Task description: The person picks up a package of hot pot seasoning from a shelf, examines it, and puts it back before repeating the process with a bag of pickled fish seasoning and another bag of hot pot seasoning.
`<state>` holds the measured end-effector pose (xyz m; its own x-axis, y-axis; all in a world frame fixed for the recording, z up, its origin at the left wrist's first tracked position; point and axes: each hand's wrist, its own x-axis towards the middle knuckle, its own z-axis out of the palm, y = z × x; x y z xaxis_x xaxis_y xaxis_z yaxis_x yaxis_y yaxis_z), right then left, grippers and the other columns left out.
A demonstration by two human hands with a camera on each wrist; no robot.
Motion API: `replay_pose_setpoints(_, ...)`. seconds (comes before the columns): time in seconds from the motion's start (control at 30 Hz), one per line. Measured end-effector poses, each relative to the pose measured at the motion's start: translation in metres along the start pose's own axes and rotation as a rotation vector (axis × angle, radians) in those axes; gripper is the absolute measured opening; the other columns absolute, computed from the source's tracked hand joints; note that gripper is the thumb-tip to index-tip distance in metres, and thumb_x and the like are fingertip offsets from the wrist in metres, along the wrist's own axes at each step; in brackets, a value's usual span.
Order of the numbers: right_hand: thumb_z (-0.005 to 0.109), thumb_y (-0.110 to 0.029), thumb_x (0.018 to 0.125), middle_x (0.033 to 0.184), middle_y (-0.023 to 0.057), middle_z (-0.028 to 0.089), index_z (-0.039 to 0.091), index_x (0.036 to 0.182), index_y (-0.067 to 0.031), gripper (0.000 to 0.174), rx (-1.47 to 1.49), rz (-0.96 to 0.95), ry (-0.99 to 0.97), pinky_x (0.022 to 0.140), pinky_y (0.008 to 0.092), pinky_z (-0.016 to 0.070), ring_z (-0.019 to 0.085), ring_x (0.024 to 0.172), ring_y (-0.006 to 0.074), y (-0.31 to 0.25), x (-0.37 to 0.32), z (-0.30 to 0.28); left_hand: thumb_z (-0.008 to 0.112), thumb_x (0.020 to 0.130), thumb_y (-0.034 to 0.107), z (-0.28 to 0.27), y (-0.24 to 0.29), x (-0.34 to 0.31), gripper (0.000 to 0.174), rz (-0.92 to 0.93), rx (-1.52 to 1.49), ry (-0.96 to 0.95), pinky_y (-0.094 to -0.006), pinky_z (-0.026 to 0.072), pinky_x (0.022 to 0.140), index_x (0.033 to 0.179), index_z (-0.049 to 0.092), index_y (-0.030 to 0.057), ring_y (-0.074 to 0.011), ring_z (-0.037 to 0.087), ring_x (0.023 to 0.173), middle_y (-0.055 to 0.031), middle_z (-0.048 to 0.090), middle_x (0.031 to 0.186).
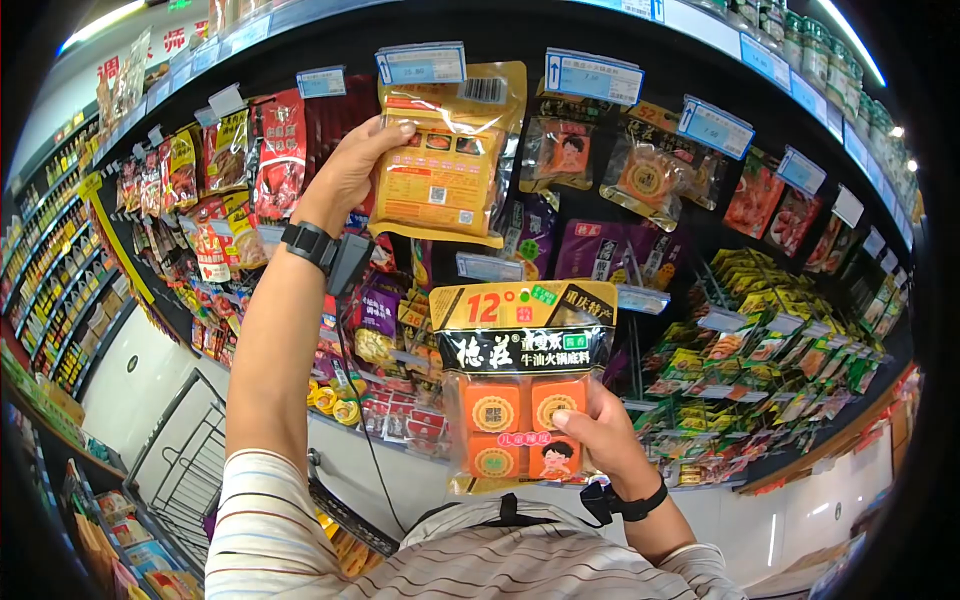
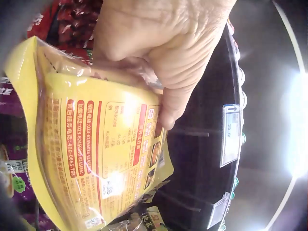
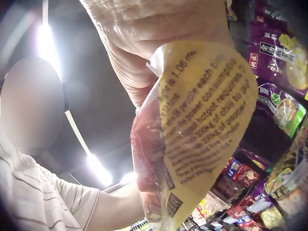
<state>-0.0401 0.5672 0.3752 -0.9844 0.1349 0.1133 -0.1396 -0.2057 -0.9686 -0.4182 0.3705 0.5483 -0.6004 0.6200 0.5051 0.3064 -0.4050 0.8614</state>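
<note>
My left hand (image 1: 358,165) grips the left edge of a yellow seasoning packet (image 1: 440,180), thumb over its face, near the pegs. The packet's printed back, with a barcode at the top, is turned toward me. Lower down, my right hand (image 1: 600,430) holds a hotpot base packet (image 1: 525,345) by its right side, thumb pressed on the front. That packet has a yellow and black top and a clear window with orange-red blocks. In the right wrist view its yellow back (image 3: 207,110) carries English print; the right fingers behind it are mostly hidden in the head view.
Hanging packets fill the rack: red ones (image 1: 278,155), purple ones (image 1: 600,250) and clear ones (image 1: 660,165) beside the left hand. Price tags (image 1: 595,78) stick out from the pegs. A shopping cart (image 1: 180,460) stands at lower left. Bottled goods (image 1: 50,230) line the far-left shelves.
</note>
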Motion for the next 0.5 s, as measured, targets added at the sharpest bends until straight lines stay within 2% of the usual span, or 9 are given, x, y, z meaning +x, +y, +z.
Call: replay_pose_setpoints(0.5, 0.068, -0.011, 0.091, 0.128, 0.0097, 0.062, 0.050, 0.136, 0.0034, 0.051, 0.025, -0.001, 0.012, 0.101, 0.0337, 0.0480, 0.060, 0.115, 0.0162, -0.002, 0.000, -0.006, 0.068, 0.097, 0.028, 0.001, 0.018, -0.043, 0.054, 0.037, -0.076, -0.022, -0.0307, 0.0533, 0.098, 0.137, 0.050, -0.0020, -0.0151, 0.064, 0.115, -0.0108, 0.065, 0.129)
